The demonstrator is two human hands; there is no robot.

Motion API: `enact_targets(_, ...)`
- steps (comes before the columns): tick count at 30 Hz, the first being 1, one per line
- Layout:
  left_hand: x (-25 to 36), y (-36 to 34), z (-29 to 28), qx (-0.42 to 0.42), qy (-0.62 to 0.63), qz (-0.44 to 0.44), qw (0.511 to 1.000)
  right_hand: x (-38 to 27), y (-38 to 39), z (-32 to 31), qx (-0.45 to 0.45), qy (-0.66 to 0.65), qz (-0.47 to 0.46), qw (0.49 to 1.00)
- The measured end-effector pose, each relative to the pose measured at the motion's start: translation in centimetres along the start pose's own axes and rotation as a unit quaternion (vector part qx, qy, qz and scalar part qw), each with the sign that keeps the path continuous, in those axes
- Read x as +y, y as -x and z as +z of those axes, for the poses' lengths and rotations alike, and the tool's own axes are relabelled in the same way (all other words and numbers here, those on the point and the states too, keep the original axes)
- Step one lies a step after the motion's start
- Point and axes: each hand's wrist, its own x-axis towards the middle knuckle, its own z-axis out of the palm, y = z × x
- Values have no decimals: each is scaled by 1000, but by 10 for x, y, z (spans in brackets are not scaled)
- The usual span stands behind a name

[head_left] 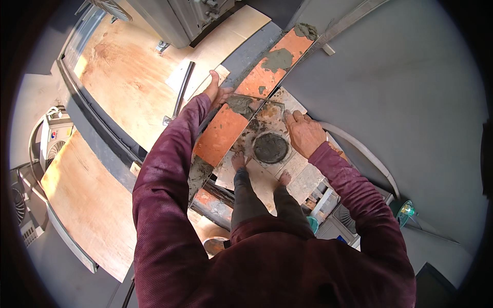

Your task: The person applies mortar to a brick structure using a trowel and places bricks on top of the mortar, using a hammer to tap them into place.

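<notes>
Head view. Left hand (220,94): thumb raised, fingers partly hidden, at the left edge of a slanting row of flat orange rectangular blocks (220,134); grip impossible to make out. Right hand (306,134): back upward, fingers bent, beside a stained pale board (267,117); grip likewise unclear. Thin dark straight edge (263,99): between both hands, possibly held, nature uncertain. Blocks: on either side of the thin edge, with rough grey mortar patches (240,104). Round container of grey mortar (270,148): near right hand, just ahead of bare feet (238,161). Probable risks: container tipped through a stray foot or wrist; mortar smeared or dropped through uneven pressure; footing lost through overreaching.
</notes>
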Motion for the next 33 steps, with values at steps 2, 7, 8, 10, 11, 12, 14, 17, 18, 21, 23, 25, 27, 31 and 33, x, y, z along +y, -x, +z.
enact_targets(2, -2, 9, 1, 9, -12, 8, 1000, -5, 4, -8, 1, -32, 47, 998)
enact_targets(7, -32, 4, -3, 8, 39, 37, 999, 7, 92, -45, -94, -256, 180, 945)
enact_targets(8, -37, 2, -2, 31, 10, 52, 998, 2, 97, -32, -150, -352, 246, 891)
enact_targets(10, -33, -1, 4, 50, -31, 80, 995, -12, 101, -2, -246, -516, 365, 734)
enact_targets(11, -28, 0, 11, 52, -43, 89, 994, -19, 95, 15, -233, -578, 372, 688)
enact_targets(12, -22, 2, 16, 55, -58, 96, 992, -25, 83, 32, -219, -639, 373, 636)
enact_targets(14, -4, 9, 26, 63, -35, 87, 994, -33, 57, 54, -190, -702, 370, 578)
enact_targets(17, -4, 9, 21, 71, 19, 80, 994, -47, 17, 62, -215, -717, 344, 566)
enact_targets(18, -10, 6, 16, 70, 42, 76, 994, -50, 11, 64, -225, -687, 338, 603)
enact_targets(21, -18, -5, 1, 47, 47, 41, 997, -54, 1, 55, -252, -526, 294, 757)
enact_targets(23, -19, -9, -5, 28, 18, 29, 999, -50, 9, 80, -195, -374, 224, 878)
enact_targets(25, -15, -6, 2, 13, 2, 43, 999, -48, 16, 80, -166, -304, 209, 915)
enact_targets(27, -11, -3, 9, 12, 0, 53, 999, -52, 25, 75, -166, -335, 252, 892)
enact_targets(31, -7, 2, 11, 13, 34, 28, 999, -81, 39, 42, -190, -319, 245, 896)
enact_targets(33, -7, 1, 9, 15, 58, 10, 998, -100, 22, 36, -200, -303, 221, 905)
